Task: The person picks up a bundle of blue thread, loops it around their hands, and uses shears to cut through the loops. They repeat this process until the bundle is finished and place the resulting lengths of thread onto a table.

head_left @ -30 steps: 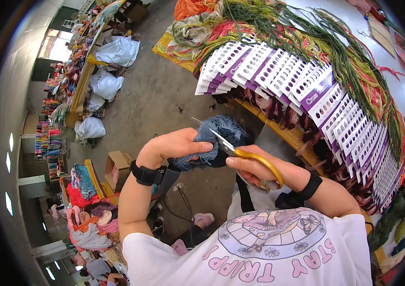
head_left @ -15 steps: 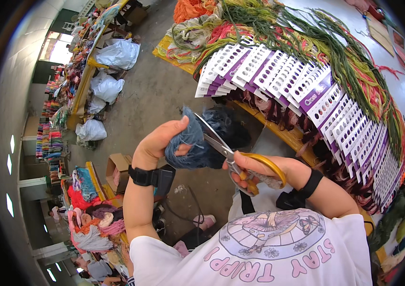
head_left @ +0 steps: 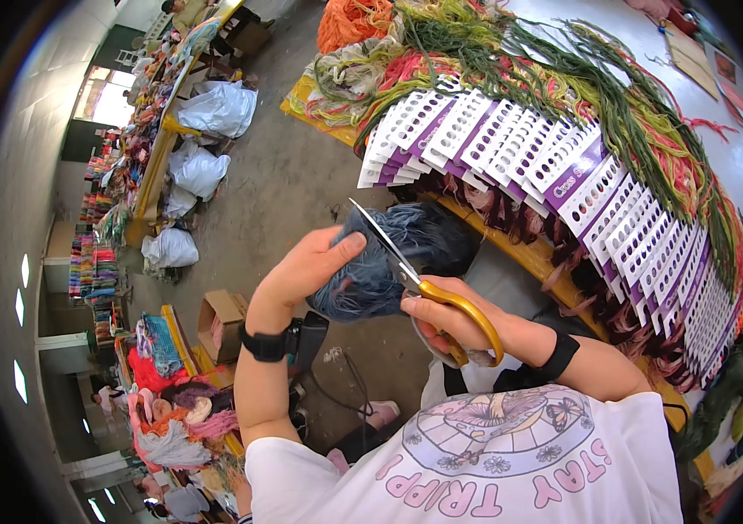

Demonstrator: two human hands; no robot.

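My left hand [head_left: 314, 262] grips a thick bundle of blue-grey thread [head_left: 358, 284], thumb pressed on top. The loose, darker ends of the bundle spread away to the right, past the scissors. In my right hand [head_left: 450, 319] is a pair of scissors [head_left: 459, 306] with yellow handles and silver blades. Their blades point up and to the left, lying over the bundle near my left thumb. Some of my right fingers are hidden behind the handles.
On the right, a yellow-edged table [head_left: 520, 249] holds rows of white and purple punched cards [head_left: 581, 170] with green, yellow and pink threads [head_left: 555, 74]. White sacks [head_left: 218, 109] lie at the left, near another thread-covered table. A cardboard box [head_left: 221, 323] stands on the floor.
My left hand has turned over the bundle, its thumb now lying across the thread. The scissors have shifted slightly left and the bundle's ends have swung out to the right.
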